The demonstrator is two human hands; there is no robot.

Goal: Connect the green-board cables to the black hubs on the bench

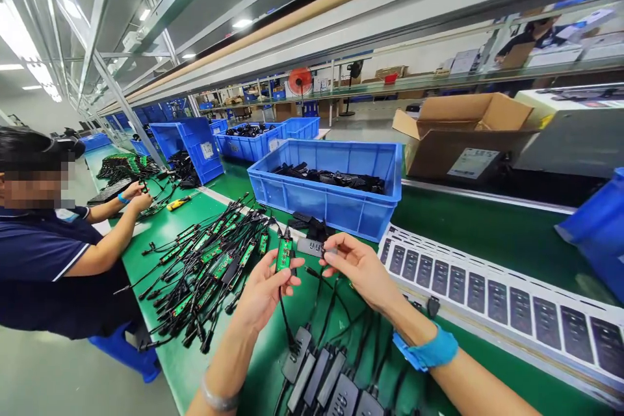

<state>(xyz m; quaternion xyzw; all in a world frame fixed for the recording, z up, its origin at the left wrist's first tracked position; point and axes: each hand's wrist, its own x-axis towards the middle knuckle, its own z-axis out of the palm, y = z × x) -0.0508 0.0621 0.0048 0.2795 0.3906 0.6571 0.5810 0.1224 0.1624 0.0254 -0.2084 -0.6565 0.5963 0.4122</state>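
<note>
My left hand (266, 289) holds a small green circuit board (284, 253) upright by its lower end, and a black cable hangs down from it. My right hand (358, 266) pinches a black plastic housing piece (311, 246) just to the right of the board. The two parts are close together but apart. A blue strap (429, 351) circles my right wrist. A row of closed black adapter units (324, 380) with cables lies on the green mat below my hands.
A heap of green boards with black cables (205, 266) lies to the left. A blue bin of black parts (331, 192) stands behind my hands, label sheets (487, 289) to the right, a cardboard box (463, 133) beyond. A seated co-worker (49, 247) works at left.
</note>
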